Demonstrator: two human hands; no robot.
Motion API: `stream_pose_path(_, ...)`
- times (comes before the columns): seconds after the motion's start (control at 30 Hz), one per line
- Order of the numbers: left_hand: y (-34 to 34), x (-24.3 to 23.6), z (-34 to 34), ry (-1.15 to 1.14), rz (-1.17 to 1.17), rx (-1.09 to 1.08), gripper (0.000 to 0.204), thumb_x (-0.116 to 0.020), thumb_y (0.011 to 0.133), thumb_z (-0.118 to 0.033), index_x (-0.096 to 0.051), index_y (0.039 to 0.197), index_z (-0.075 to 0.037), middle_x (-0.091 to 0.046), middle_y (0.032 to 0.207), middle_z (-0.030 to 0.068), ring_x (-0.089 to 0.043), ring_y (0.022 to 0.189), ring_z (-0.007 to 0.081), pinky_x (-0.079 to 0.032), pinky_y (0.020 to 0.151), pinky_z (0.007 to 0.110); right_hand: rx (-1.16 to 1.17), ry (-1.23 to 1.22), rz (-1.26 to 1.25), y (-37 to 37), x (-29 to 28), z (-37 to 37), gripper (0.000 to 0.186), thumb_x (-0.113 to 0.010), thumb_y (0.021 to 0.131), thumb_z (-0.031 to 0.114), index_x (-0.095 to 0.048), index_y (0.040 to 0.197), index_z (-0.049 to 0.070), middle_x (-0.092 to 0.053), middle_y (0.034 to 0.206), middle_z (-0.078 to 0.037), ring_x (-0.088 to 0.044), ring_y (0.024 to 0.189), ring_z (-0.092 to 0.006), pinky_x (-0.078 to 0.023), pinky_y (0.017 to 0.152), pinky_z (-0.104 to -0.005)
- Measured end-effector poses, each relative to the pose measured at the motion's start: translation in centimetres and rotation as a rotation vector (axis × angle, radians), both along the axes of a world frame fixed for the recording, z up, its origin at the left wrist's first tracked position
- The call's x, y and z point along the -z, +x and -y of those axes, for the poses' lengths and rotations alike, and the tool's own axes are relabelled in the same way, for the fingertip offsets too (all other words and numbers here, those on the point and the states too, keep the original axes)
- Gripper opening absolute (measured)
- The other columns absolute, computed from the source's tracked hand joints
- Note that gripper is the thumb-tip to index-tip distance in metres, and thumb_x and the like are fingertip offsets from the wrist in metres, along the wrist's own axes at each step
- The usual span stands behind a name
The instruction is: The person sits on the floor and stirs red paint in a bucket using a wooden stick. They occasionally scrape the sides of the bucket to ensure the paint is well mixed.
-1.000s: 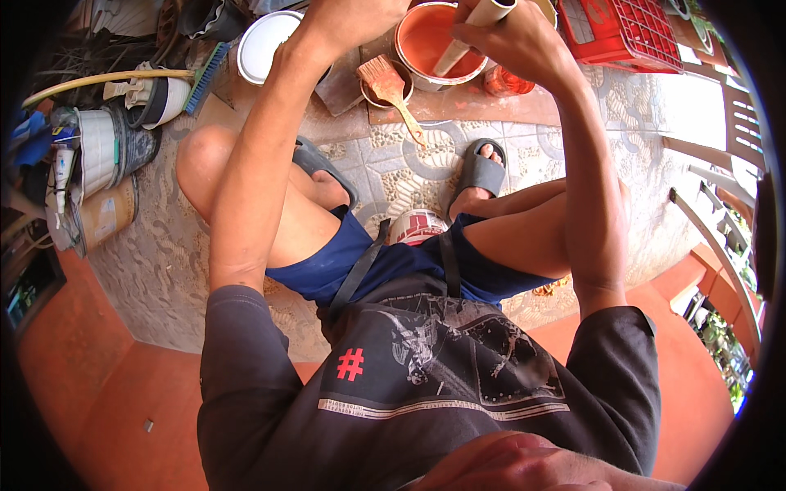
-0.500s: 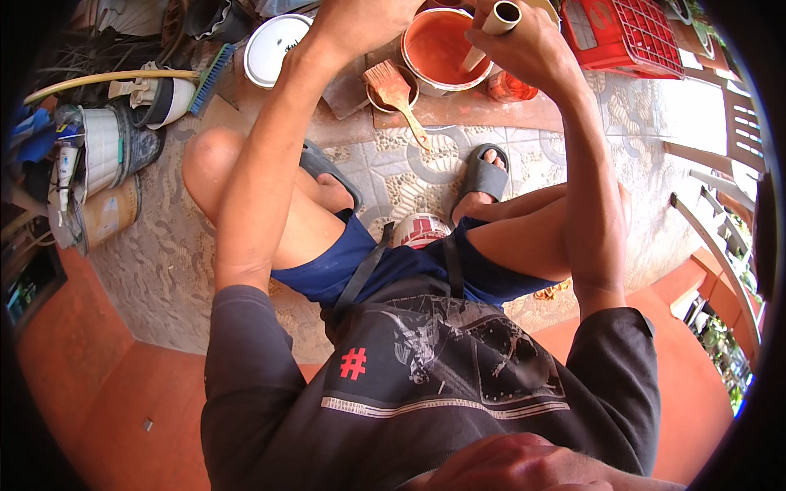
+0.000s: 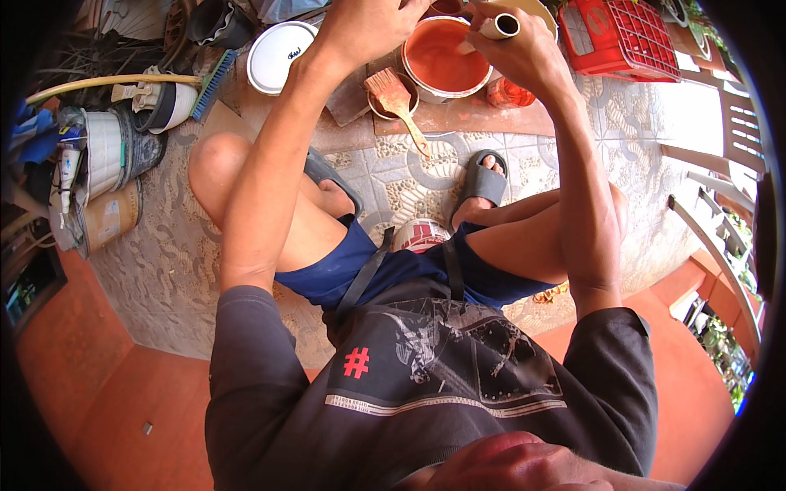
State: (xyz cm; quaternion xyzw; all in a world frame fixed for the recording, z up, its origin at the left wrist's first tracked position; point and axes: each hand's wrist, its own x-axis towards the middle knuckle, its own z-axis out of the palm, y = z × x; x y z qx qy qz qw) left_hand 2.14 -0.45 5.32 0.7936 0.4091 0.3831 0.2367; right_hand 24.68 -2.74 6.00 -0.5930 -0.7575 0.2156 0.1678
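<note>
- Cream pipe [image 3: 502,26] slants over the far middle of the scene, gripped by the right hand [image 3: 524,45], whose fingers curl around it.
- White bucket [image 3: 447,95] of orange paint [image 3: 434,57] stands below the pipe, its right rim partly screened by that hand.
- Left hand [image 3: 368,31] reaches in at the far edge, left of the bucket; its fingertips are partly cut off, so I cannot tell whether it pinches anything.
- Wide paintbrush [image 3: 393,94], bristles stained orange, lies across a small bowl [image 3: 377,108] on the near left of the bucket, handle toward the person.
- Orange-smeared jar [image 3: 509,96] sits just beside the bucket's near right side.
- Reddish-brown board [image 3: 491,123] lies under these things, on patterned tiles.
- White round lid [image 3: 274,59] is farther left, its right edge behind the left forearm.
- Red crate [image 3: 622,41] stands at far right; a blue-bristled broom [image 3: 213,84] and stacked pots [image 3: 106,151] crowd the left.
- Red-and-white tub [image 3: 421,234] shows between the thighs, near the person.
- As for looks, the pipe is smooth and hollow, its dark round mouth facing up; fingers hide its middle, and I cannot tell whether its lower end touches paint.
</note>
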Motion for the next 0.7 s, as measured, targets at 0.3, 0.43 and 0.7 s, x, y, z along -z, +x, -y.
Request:
stream_pose_path(0.3, -0.1, 0.0, -0.1, 0.008, -0.008, -0.002, 0.018, -0.064, 0.101, -0.014, -0.072, 0.107, 0.001, -0.074, 0.1, 0.0222, -0.073, 0.094, 0.0402, -0.057, 0.081, 0.044, -0.361, 0.22, 0.192, 1.0, 1.9, -1.2, 0.02, -0.071, 0.09, 0.022, -0.072, 0.1, 0.005, -0.073, 0.087, -0.021, -0.074, 0.084, -0.0388, -0.057, 0.071, -0.0491)
stream_pose_path(0.43, -0.2, 0.1, 0.1, 0.002, -0.021, -0.019, 0.017, -0.064, 0.101, -0.013, -0.072, 0.107, 0.001, -0.074, 0.1, 0.0222, -0.073, 0.094, 0.0408, -0.057, 0.081, 0.044, -0.187, 0.221, -0.148, 0.0, 2.1, -1.0, 0.015, -0.069, 0.089, 0.018, -0.069, 0.098, 0.006, -0.066, 0.077, -0.018, -0.071, 0.077, -0.0363, -0.055, 0.065, -0.0501)
stream_pose_path(0.7, -0.5, 0.0, 0.3, -0.007, 0.006, -0.005, 0.019, -0.064, 0.101, -0.014, -0.072, 0.108, 0.001, -0.075, 0.102, 0.0223, -0.073, 0.096, 0.0412, -0.057, 0.083, 0.045, 0.021, -0.006, 0.02, 0.1, 1.4, -0.3, 0.016, -0.069, 0.092, 0.024, -0.073, 0.099, 0.01, -0.076, 0.083, -0.016, -0.074, 0.08, -0.0386, -0.058, 0.078, -0.0482)
